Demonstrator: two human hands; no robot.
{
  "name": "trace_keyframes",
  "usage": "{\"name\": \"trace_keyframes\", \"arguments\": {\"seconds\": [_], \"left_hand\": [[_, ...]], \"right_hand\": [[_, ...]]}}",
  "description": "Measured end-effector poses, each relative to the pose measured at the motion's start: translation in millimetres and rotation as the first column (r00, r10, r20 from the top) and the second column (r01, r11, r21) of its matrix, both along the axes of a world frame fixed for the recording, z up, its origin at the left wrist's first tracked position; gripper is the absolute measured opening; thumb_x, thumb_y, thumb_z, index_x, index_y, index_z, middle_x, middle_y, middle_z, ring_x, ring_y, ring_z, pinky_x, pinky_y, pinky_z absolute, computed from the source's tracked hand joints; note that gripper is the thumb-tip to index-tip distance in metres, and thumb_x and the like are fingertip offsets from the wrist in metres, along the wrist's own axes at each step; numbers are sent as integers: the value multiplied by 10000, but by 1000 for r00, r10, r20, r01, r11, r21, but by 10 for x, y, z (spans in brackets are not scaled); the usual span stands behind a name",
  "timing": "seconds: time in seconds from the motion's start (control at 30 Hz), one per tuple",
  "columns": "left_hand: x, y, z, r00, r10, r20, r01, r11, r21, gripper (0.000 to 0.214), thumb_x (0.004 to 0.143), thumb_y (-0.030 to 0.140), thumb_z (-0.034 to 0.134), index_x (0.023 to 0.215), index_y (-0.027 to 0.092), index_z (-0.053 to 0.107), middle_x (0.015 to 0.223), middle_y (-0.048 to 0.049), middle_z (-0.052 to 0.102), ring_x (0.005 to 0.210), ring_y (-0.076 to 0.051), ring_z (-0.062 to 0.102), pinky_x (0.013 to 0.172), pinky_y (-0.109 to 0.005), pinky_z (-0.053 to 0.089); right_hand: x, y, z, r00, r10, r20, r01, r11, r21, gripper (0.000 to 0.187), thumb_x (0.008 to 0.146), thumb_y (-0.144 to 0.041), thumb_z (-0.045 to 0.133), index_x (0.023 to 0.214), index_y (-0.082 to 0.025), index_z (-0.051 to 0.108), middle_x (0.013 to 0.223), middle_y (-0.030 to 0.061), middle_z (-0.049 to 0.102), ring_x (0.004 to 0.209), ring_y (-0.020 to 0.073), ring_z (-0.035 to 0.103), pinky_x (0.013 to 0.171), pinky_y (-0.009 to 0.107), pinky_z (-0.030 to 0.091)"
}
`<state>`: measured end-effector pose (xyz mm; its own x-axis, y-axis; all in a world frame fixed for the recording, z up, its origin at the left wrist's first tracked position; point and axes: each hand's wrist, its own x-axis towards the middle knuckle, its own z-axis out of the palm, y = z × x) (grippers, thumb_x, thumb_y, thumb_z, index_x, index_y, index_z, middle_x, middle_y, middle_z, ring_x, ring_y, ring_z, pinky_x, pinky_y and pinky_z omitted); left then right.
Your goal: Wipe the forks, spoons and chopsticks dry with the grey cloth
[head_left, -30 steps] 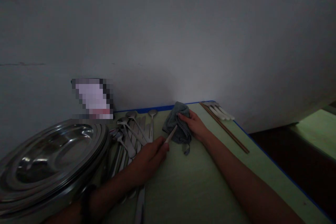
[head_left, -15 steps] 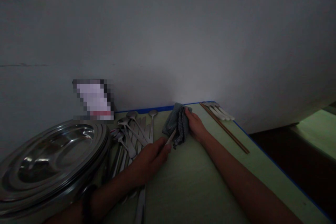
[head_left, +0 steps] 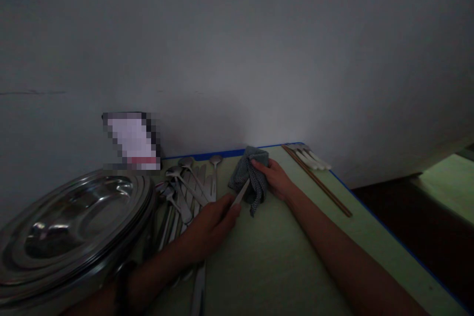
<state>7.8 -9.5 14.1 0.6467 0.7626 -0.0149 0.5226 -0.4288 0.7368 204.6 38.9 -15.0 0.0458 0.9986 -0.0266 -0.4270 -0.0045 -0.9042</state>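
Observation:
My left hand is closed around one end of a flat metal cutlery piece. Its other end goes into a grey checked cloth, so I cannot tell which kind of cutlery it is. My right hand grips the cloth around that covered end, thumb on top. Beside my left forearm lies a loose pile of metal spoons, forks and flat-handled pieces, partly hidden by the arm. One spoon lies at the pile's right side, its bowl toward the wall.
Stacked steel dishes stand at the left. A blurred-out phone-like object leans on the wall. A pair of wooden chopsticks and several white-handled forks lie at the right of the pale green table, which has a blue edge.
My right hand and the cloth have shifted and turned slightly around the cutlery piece; the cloth's loose corner hangs lower. My left hand has hardly moved.

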Motion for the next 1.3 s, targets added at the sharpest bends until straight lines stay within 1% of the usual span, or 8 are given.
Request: {"name": "trace_keyframes", "arguments": {"seconds": [0.17, 0.27, 0.37, 0.47, 0.63, 0.83, 1.03, 1.3], "left_hand": [[-3, 0, 32, 1000, -7, -27, 7, 1000, -2, 288, 907, 387, 305, 760, 189, 453, 655, 37, 484, 607, -130, 491, 556, -245, 353], [1, -3, 55, 999, -5, -33, 5, 1000, -7, 291, 902, 389, 307, 770, 185, 467, 667, 29, 501, 621, -138, 506, 562, -249, 361], [4, -6, 53, 1000, 5, -31, -5, 1000, 0, 297, 901, 397, 311, 781, 184, 481, 678, 25, 519, 629, -141, 517, 577, -254, 368], [5, -9, 43, 1000, 8, -17, -8, 1000, -18, 308, 902, 410, 309, 802, 187, 495, 685, 25, 532, 620, -136, 507, 577, -253, 370], [4, -20, 45, 995, 88, 46, -84, 993, -80, 318, 901, 422, 304, 769, 188, 473, 645, 35, 494, 604, -127, 481, 565, -241, 373], [4, -20, 47, 994, 90, 60, -84, 992, -98, 316, 903, 424, 293, 766, 192, 457, 654, 37, 477, 611, -125, 481, 564, -235, 376], [-1, -20, 55, 997, 70, 38, -66, 994, -87, 305, 906, 419, 301, 783, 194, 467, 661, 34, 502, 625, -134, 502, 576, -241, 376], [-5, -19, 39, 996, 75, 44, -72, 996, -59, 311, 908, 412, 309, 767, 192, 477, 662, 36, 505, 619, -128, 495, 576, -235, 371]], "right_hand": [[-14, -8, 28, 1000, -1, -10, 1, 1000, -8, 234, 634, -303, 710, 826, -180, 655, 786, 20, 702, 774, 180, 653, 846, 360, 466], [-18, -8, 40, 998, -6, -61, 4, 999, -39, 214, 653, -321, 693, 818, -193, 646, 799, 21, 702, 840, 193, 644, 832, 353, 476], [-13, 13, 42, 992, -34, -124, 22, 995, -94, 228, 697, -394, 644, 817, -201, 632, 824, 32, 701, 903, 195, 627, 833, 347, 479], [-3, 40, 56, 983, -41, -179, 19, 992, -126, 314, 728, -495, 571, 852, -210, 617, 850, 44, 697, 939, 199, 613, 835, 354, 478], [34, 24, 125, 976, 77, -203, -95, 992, -79, 471, 728, -614, 451, 919, -214, 610, 885, 59, 691, 984, 232, 594, 851, 395, 457], [95, -16, 112, 958, 163, -236, -181, 982, -56, 587, 725, -677, 349, 949, -205, 617, 918, 62, 691, 986, 244, 589, 871, 425, 421], [81, -18, 121, 954, 188, -232, -204, 978, -45, 575, 720, -670, 367, 945, -205, 618, 931, 56, 690, 970, 240, 595, 877, 420, 414], [62, -40, 152, 946, 173, -275, -210, 971, -113, 470, 749, -579, 415, 913, -195, 631, 847, 43, 703, 945, 232, 609, 881, 403, 421]]}}
